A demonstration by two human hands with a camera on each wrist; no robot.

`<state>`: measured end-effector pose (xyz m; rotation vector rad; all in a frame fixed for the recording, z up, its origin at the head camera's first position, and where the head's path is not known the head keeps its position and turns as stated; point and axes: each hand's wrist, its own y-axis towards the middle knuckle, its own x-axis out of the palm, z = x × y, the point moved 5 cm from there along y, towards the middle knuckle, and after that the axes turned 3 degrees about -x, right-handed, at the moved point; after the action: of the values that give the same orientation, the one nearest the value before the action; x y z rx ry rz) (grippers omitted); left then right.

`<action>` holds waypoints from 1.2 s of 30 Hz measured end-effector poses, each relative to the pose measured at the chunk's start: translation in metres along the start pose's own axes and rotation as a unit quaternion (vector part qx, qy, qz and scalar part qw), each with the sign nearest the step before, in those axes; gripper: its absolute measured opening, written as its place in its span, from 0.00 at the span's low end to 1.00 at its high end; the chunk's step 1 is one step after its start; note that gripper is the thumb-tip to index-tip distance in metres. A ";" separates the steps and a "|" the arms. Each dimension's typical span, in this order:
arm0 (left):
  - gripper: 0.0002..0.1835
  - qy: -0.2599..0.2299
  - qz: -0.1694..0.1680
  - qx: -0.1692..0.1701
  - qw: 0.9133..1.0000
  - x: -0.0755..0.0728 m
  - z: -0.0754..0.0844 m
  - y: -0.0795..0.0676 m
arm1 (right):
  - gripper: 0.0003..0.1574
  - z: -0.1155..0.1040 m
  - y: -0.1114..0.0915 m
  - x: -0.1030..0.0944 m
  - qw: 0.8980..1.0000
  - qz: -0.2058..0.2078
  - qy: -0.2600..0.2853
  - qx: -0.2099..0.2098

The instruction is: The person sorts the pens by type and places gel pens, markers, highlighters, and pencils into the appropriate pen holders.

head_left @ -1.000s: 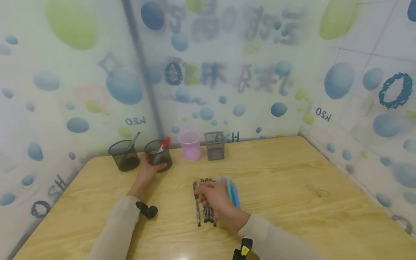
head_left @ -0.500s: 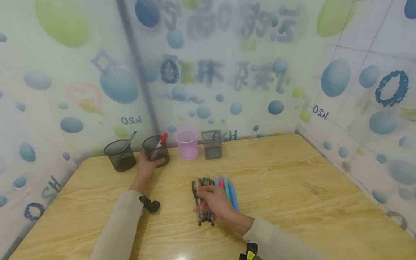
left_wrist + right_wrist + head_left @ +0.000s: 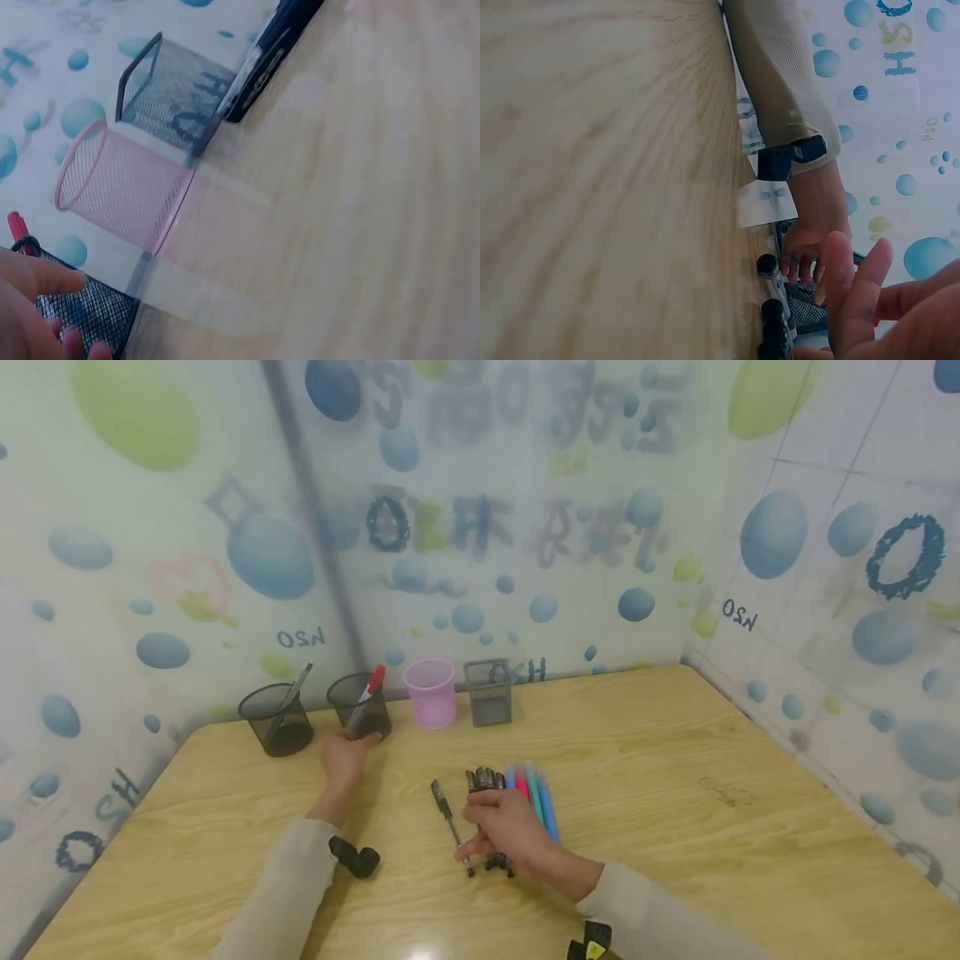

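My left hand (image 3: 345, 764) is at the front of a black mesh pen cup (image 3: 97, 315), which holds a red-capped marker (image 3: 376, 681). In the left wrist view its index finger lies fairly straight beside the mesh. My right hand (image 3: 517, 833) reaches over a group of black pens (image 3: 486, 777), its thumb low by one black pen (image 3: 444, 806) that lies tilted apart on the left. From the right wrist its fingers (image 3: 840, 292) look extended, with pen ends (image 3: 772, 311) below. Coloured pens (image 3: 548, 806), blue, red and green, lie right of the black ones, partly hidden by the hand.
Along the wall stand another black mesh cup (image 3: 279, 731) with a grey pen, a pink mesh cup (image 3: 432, 702) and a square grey mesh holder (image 3: 490, 706). The wooden table (image 3: 660, 827) meets patterned walls (image 3: 585, 527) at the back and right.
The leftmost black pen has come away from the group and tilted left. The right hand has shifted slightly right over the other pens. The left hand has slid lower on its cup.
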<state>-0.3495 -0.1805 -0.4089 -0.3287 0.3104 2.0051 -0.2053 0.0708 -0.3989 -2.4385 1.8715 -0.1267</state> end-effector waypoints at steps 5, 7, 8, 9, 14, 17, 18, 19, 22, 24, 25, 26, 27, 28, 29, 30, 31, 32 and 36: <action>0.16 0.000 -0.093 0.040 0.995 0.022 0.012 -0.011 | 0.30 0.000 0.002 0.000 1.000 0.017 0.006 -0.012; 0.22 -0.004 -0.135 0.057 0.989 0.034 0.017 -0.014 | 0.30 -0.001 0.003 0.001 0.999 0.028 -0.004 -0.028; 0.25 -0.008 -0.154 0.061 0.986 0.040 0.019 -0.015 | 0.30 -0.001 0.004 0.002 0.999 0.032 -0.010 -0.037; 0.28 -0.008 -0.169 0.064 0.984 0.046 0.020 -0.015 | 0.29 -0.002 0.005 0.003 0.998 0.038 -0.017 -0.045; 0.41 -0.014 -0.177 0.077 0.981 0.069 0.024 -0.008 | 0.29 -0.001 0.008 0.008 0.996 0.059 -0.019 -0.061; 0.47 -0.031 -0.152 0.091 0.984 0.078 0.025 0.000 | 0.28 0.001 0.009 0.011 0.995 0.076 -0.011 -0.065; 0.48 -0.035 -0.148 0.092 0.984 0.080 0.025 0.002 | 0.28 0.002 0.010 0.012 0.994 0.082 -0.010 -0.067; 0.49 -0.041 -0.142 0.095 0.984 0.082 0.026 0.003 | 0.29 0.002 0.010 0.013 0.994 0.087 -0.006 -0.072; 0.49 -0.050 -0.136 0.110 0.983 0.088 0.027 0.007 | 0.29 0.000 0.012 0.019 0.991 0.097 -0.006 -0.095; 0.47 -0.057 -0.133 0.127 0.981 0.091 0.029 0.009 | 0.29 -0.001 0.015 0.023 0.990 0.101 -0.016 -0.100; 0.46 -0.063 -0.134 0.137 0.980 0.093 0.031 0.010 | 0.29 0.000 0.016 0.025 0.989 0.106 -0.022 -0.099; 0.45 -0.068 -0.135 0.144 0.978 0.094 0.032 0.011 | 0.29 0.000 0.017 0.026 0.989 0.111 -0.029 -0.096; 0.44 -0.074 -0.139 0.148 0.976 0.096 0.033 0.011 | 0.28 0.001 0.018 0.026 0.988 0.117 -0.038 -0.091; 0.45 -0.080 -0.144 0.149 0.975 0.098 0.033 0.012 | 0.29 0.002 0.019 0.027 0.988 0.122 -0.047 -0.086; 0.46 -0.089 -0.149 0.144 0.974 0.100 0.033 0.012 | 0.29 0.004 0.020 0.027 0.987 0.126 -0.052 -0.080; 0.47 -0.094 -0.154 0.136 0.974 0.101 0.032 0.013 | 0.29 0.005 0.021 0.027 0.987 0.129 -0.058 -0.075; 0.47 -0.097 -0.155 0.128 0.975 0.101 0.032 0.013 | 0.30 0.007 0.021 0.028 0.987 0.132 -0.062 -0.072; 0.48 -0.102 -0.158 0.120 0.975 0.102 0.031 0.013 | 0.30 0.008 0.022 0.028 0.987 0.133 -0.065 -0.070; 0.47 -0.121 -0.159 0.093 0.975 0.102 0.028 0.018 | 0.32 0.011 0.024 0.029 0.985 0.137 -0.073 -0.077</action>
<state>-0.4119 -0.0937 -0.4183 -0.0113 0.2701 1.6631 -0.2196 0.0371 -0.4118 -2.1786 2.1945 0.2109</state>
